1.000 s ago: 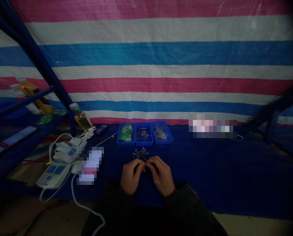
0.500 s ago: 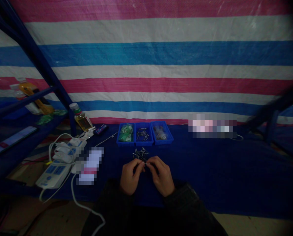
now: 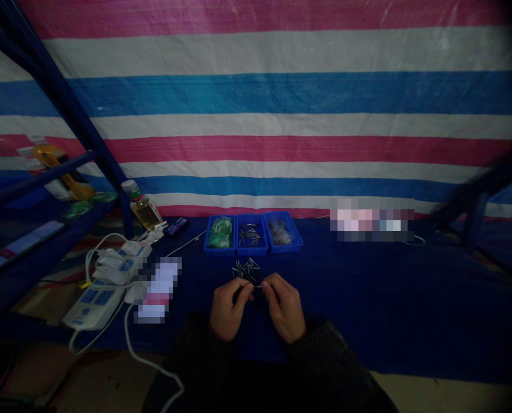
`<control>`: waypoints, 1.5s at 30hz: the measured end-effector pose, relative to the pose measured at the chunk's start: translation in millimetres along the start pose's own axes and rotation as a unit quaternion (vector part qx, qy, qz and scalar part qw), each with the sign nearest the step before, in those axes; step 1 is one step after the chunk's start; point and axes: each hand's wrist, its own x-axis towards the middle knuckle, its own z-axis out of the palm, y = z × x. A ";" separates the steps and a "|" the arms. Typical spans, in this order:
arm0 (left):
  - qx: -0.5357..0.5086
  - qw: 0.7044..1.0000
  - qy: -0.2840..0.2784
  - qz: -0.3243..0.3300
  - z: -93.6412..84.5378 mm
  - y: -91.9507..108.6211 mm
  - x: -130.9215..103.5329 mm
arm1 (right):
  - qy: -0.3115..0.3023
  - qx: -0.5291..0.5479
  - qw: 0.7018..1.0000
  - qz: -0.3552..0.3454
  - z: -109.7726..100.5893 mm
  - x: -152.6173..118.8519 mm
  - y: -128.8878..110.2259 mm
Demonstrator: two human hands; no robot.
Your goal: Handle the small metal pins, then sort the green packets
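Both hands rest low on the bench, which is covered in dark blue cloth. The left hand and the right hand sit close together, knuckles up. The fingers of the left hand are curled and pinched toward the right hand, and the right hand's fingertips are pinched the same way. Between the two pinches a small thin metal piece shows as a pale glint; both hands seem closed on its ends, though it is too small and dim to say what it is.

Just beyond the fingers lies a loose pile of small metal pins, almost touching the fingertips. Farther out from the fingers stand three blue trays side by side, touching one another: the left one holds something green, the middle one more pins, the right one a dark brownish heap.

To the left of the fingers, well apart, a white power strip lies with its cord curling toward the near edge of the bench. Beyond it stands a small bottle of yellowish liquid, leaning beside a blue shelf post. A phone with a lit screen lies on the shelf at far left. A striped tarp in pink, white and blue hangs behind everything.
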 end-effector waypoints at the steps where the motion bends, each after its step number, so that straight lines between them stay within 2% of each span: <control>1: -0.002 1.000 0.001 0.000 -0.1 0.2 0.0 | -0.002 -0.008 1.000 0.006 0.0 -0.4 0.1; 7: -0.012 1.000 0.008 -0.004 -0.2 -0.5 -0.8 | 0.004 -0.015 1.000 0.026 -0.3 -1.9 0.1; 16: -0.023 1.000 0.019 -0.007 0.0 -1.9 -0.4 | 0.015 0.068 0.997 -0.024 -1.4 1.3 -2.2; 26: -0.023 1.000 -0.019 -0.002 2.8 -6.6 0.0 | 0.014 0.060 0.997 -0.054 1.9 -0.3 2.4; 37: -0.041 0.998 -0.039 0.011 3.4 -5.9 -0.1 | 0.007 0.063 0.997 -0.037 1.8 0.4 0.9; 45: -0.035 0.999 -0.025 0.016 2.9 -5.9 -0.7 | -0.009 0.080 0.996 -0.030 0.4 0.9 -2.0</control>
